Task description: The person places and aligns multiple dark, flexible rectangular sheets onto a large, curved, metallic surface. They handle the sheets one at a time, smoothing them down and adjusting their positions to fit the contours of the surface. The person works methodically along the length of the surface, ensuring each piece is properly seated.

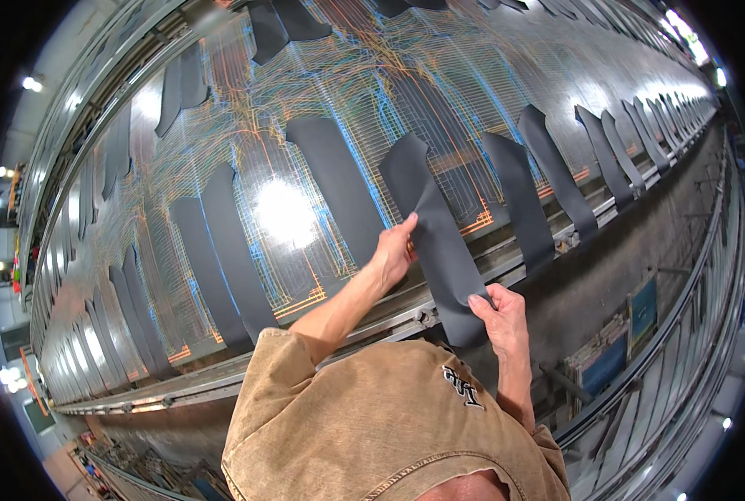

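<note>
A long dark grey fabric piece (446, 255) stretches from the marked tabletop over the table's near edge, with its lower end hanging toward me. My left hand (396, 248) grips its left edge about midway, thumb on top. Lower down, my right hand (503, 316) holds the right edge near the hanging end, thumb over the face. Between my hands the piece is slightly bent, and its far end rests on the table. Another dark grey piece (335, 184) lies to its left, and a similar one (519, 196) to its right. The fingers beneath the fabric are partly hidden.
The long table (464, 108) carries dense blue, orange and yellow lines. Several more dark grey pieces line both long sides. A metal rail (364, 327) runs along the near edge. Framed screens (602, 363) stand on a rack below right.
</note>
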Motion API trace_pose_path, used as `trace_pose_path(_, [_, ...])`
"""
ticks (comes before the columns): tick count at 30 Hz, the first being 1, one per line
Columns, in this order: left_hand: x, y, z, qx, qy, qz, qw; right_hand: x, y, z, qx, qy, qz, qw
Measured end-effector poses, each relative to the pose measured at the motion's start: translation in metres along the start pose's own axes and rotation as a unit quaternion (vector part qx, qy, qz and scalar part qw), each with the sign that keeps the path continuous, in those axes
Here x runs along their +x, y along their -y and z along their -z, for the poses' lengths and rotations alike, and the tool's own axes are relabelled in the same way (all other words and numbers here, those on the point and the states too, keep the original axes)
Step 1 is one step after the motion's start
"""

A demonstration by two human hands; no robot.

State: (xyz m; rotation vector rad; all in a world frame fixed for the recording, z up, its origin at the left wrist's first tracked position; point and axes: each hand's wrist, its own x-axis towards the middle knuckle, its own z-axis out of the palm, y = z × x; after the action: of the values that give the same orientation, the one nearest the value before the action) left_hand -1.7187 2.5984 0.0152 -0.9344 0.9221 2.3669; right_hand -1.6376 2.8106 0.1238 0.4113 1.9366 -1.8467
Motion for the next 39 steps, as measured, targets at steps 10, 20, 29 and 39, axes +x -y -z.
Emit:
trace_pose_path(10, [-0.017, -0.028, -0.019, -0.060, -0.105, -0.135, 0.983, 0.002, 0.046, 0.010, -0.124, 0.062, 0.149, 0.979])
trace_pose_path(20, [0.018, -0.088, -0.019, 0.104, -0.134, -0.193, 0.966, 0.025, 0.010, 0.057, -0.074, 0.118, 0.083, 0.987])
trace_pose_path(29, [0.074, -0.219, 0.010, 0.406, -0.042, -0.162, 0.899, 0.074, -0.044, 0.018, -0.100, 0.026, 0.056, 0.993])
trace_pose_path(39, [0.137, -0.311, 0.019, 0.697, -0.018, -0.234, 0.678, 0.112, -0.055, -0.036, 0.001, 0.010, -0.022, 1.000])
